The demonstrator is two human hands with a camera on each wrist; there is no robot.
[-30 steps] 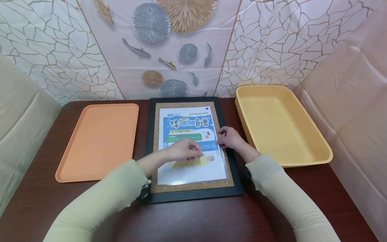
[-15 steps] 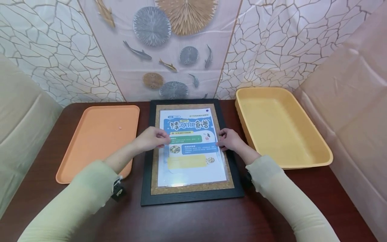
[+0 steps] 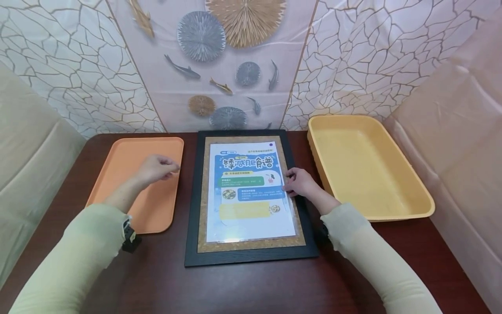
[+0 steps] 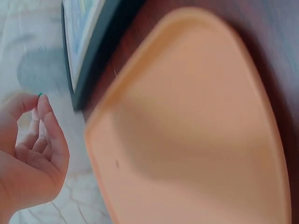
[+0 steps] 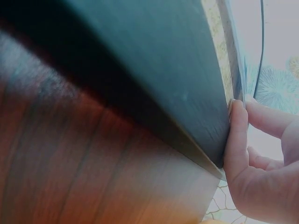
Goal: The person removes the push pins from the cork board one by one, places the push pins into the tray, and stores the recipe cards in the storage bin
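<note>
A laminated poster [image 3: 251, 226] with Chinese print lies on a corkboard [image 3: 202, 209] in a black frame, with a purple pushpin [image 3: 270, 144] at its top right corner. My right hand [image 3: 302, 182] pinches the poster's right edge near mid-height; the right wrist view shows its thumb and index finger at that edge. My left hand [image 3: 156, 168] hovers over the orange tray [image 3: 153, 213], thumb and index fingertip together. Between them the left wrist view shows the tip of a green pushpin [image 4: 40, 94], mostly hidden by the fingers. A small dark speck [image 4: 117, 163] lies on the tray.
A deep yellow tub [image 3: 361, 170] stands to the right, near the right forearm. The dark wooden table [image 3: 251, 288] runs under everything. A patterned cloth [image 3: 243, 96] hangs at the back, and pale padded panels [image 3: 455, 131] close off both sides.
My left hand has moved left, from over the middle of the poster to above the orange tray, uncovering the poster's print. My right hand stays at the poster's right edge.
</note>
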